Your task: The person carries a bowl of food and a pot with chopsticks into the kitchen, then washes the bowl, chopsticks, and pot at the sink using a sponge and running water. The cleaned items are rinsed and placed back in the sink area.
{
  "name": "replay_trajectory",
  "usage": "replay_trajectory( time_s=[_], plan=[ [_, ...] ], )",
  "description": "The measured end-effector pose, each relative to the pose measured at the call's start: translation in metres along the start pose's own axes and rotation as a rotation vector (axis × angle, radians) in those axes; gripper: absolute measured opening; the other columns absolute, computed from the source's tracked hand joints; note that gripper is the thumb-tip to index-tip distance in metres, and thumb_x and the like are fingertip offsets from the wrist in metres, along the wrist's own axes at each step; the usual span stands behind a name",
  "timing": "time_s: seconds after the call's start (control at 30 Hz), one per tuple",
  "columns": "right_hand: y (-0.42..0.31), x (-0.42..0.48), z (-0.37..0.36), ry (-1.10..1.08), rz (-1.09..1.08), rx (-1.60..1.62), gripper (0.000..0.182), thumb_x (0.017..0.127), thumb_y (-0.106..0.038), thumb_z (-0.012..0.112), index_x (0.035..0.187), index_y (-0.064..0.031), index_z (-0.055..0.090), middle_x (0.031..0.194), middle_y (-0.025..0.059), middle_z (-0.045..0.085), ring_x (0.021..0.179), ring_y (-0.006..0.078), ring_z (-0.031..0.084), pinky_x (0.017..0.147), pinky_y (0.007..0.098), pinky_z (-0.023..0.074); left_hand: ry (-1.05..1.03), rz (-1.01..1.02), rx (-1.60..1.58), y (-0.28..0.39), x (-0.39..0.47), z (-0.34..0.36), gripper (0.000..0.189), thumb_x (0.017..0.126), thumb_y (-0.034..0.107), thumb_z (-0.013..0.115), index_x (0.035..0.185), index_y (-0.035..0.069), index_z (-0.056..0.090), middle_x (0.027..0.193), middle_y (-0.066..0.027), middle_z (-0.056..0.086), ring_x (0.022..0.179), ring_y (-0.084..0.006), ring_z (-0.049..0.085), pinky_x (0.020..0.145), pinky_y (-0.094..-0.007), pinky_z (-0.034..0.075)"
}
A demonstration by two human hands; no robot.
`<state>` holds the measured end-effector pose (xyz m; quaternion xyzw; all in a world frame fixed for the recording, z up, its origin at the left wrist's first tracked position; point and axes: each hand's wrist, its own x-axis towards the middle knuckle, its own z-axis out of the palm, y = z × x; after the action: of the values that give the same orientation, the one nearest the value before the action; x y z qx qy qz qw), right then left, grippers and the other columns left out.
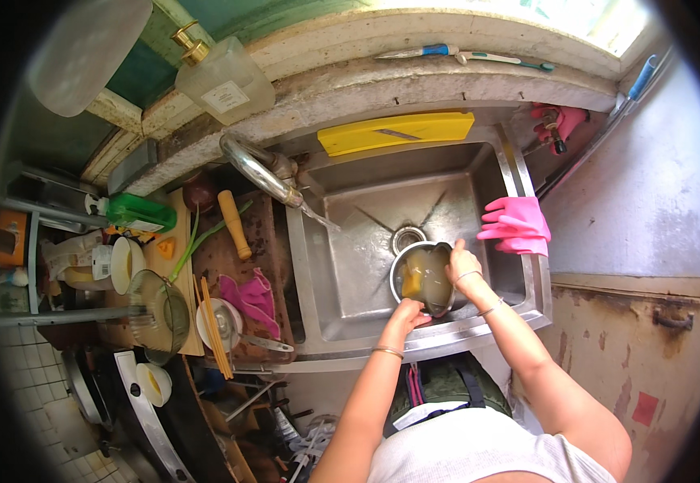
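Note:
A round metal bowl (396, 281) with cloudy water and a yellow piece in it is in the stainless steel sink (344, 265), beside the drain (408, 236). My left hand (409, 315) grips the bowl's near rim. On its right side my right hand (463, 268) holds the rim, together with a dark-edged, curved item that dips into the water; its kind is unclear. Water runs from the curved metal faucet (259, 169) into the sink, left of the bowl. Parts of my fingers are hidden by the bowl.
Pink rubber gloves (516, 226) hang over the sink's right edge. A yellow slicer (395, 133) lies along the back edge. At left are a wooden rolling pin (233, 223), a magenta cloth (250, 299), chopsticks (214, 326) across a white bowl and a glass bowl (158, 314).

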<state>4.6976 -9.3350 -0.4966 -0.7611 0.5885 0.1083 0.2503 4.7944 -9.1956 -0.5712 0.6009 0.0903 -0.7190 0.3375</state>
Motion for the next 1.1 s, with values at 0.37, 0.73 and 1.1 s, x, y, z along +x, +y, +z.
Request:
replay_trajectory(
  time_s=[0.37,0.73,1.1],
  plan=[
    [-0.112,0.001,-0.04,-0.167,-0.203,-0.513,0.018,0.078,-0.013,0.055,0.093,-0.008,0.065,0.089,0.0104,0.065,0.084,0.0222,0.064,0.068,0.0307,0.0519,-0.392,-0.198,-0.198,0.008,0.017,-0.007,0.031,0.085,0.003,0.037,0.115,0.001,0.04,0.095,-0.0159,0.051,0.082,-0.0326,0.054,0.071,-0.0534,0.05],
    [-0.03,0.042,-0.049,-0.13,-0.243,0.308,0.03,0.08,-0.025,0.055,0.098,-0.0025,0.063,0.068,0.0174,0.063,0.063,0.0281,0.063,0.067,0.0372,0.05,0.208,0.504,-0.449,0.056,-0.071,-0.067,0.027,0.068,-0.007,0.05,0.093,0.0,0.042,0.089,-0.0163,0.052,0.077,-0.0281,0.056,0.065,-0.0436,0.052],
    [-0.028,0.019,0.169,-0.26,0.088,-0.303,0.084,0.072,-0.048,0.062,0.138,-0.0212,0.016,0.131,0.0273,0.028,0.113,0.0435,0.037,0.083,0.0527,0.0415,0.329,0.718,-0.395,0.072,-0.108,-0.095,0.029,0.074,-0.004,0.051,0.102,0.002,0.043,0.097,-0.0117,0.053,0.084,-0.023,0.057,0.067,-0.0409,0.053]
  ],
)
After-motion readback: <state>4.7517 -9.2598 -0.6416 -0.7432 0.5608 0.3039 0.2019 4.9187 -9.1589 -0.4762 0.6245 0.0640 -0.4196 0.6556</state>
